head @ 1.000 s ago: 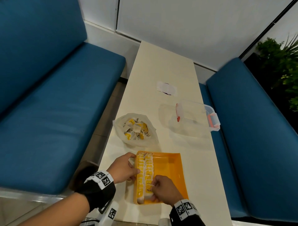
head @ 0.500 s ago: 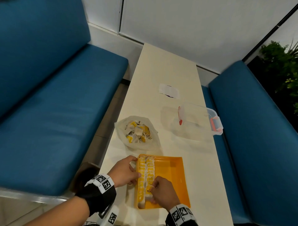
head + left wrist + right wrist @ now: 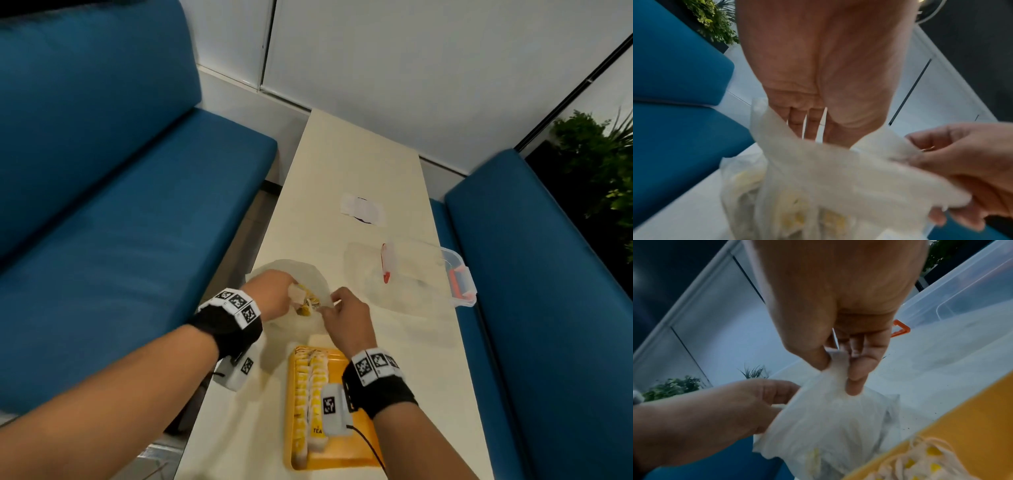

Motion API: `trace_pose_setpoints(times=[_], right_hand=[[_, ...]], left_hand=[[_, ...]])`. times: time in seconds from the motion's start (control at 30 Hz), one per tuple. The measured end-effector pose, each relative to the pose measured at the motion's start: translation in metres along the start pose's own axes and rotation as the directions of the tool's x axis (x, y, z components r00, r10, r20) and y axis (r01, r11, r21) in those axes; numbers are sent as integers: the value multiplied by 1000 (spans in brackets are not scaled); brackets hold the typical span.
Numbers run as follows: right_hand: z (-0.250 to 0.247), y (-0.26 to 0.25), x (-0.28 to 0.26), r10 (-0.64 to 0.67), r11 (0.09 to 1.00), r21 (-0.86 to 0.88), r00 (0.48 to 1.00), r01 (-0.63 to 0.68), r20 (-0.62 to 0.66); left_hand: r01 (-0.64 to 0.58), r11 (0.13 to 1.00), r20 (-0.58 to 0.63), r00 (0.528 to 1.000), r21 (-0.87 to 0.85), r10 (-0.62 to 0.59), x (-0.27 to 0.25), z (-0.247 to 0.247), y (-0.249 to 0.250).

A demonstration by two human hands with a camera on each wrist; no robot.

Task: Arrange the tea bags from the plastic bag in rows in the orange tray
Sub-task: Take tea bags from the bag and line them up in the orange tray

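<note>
Tray [image 3: 356, 455]: orange, just below the wrists — two rows of tea bags [image 3: 310, 394] along its left side.
Right hand [image 3: 346, 317]: pinches the bag [image 3: 824, 418] rim.
Left hand [image 3: 270, 294]: reaches into the mouth, fingers hidden — grip unclear.
Handling: thin film, limp and light; hold the rim open, take bags singly.

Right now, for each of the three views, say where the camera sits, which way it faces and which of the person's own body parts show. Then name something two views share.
Head: worn on the head, looking forward and down the table at the orange tray; both forearms show.
Left wrist: looks along the left hand into the plastic bag; right hand enters.
Right wrist: looks along the right hand pinching the bag's rim; left hand intrudes.
Shared: both wrist views show both hands at the bag.
</note>
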State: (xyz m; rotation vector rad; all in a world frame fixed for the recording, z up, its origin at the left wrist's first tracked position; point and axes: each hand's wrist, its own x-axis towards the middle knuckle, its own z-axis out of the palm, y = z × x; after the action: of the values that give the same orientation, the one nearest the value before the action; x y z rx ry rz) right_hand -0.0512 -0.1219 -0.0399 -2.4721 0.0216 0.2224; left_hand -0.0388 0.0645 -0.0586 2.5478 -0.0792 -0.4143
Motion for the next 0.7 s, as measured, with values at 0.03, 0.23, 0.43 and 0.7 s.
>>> trace_pose_setpoints(times=[0.03, 0.23, 0.43, 0.7], right_hand=[[-1, -1, 4, -2, 1000, 22, 999, 3, -34], [-23, -12, 10, -76, 995, 58, 992, 82, -98], [-17, -1, 11, -73, 997, -36, 997, 73, -4], [-20, 9, 22, -78, 996, -27, 996, 79, 33]], left_hand=[[25, 1000, 7, 1000, 2, -26, 3, -1, -5], [-32, 989, -10, 999, 141, 34, 1, -7, -7], [-191, 963, 154, 975, 192, 162, 21, -1, 21], [-330, 886, 373, 906, 327, 200, 55, 16, 28]])
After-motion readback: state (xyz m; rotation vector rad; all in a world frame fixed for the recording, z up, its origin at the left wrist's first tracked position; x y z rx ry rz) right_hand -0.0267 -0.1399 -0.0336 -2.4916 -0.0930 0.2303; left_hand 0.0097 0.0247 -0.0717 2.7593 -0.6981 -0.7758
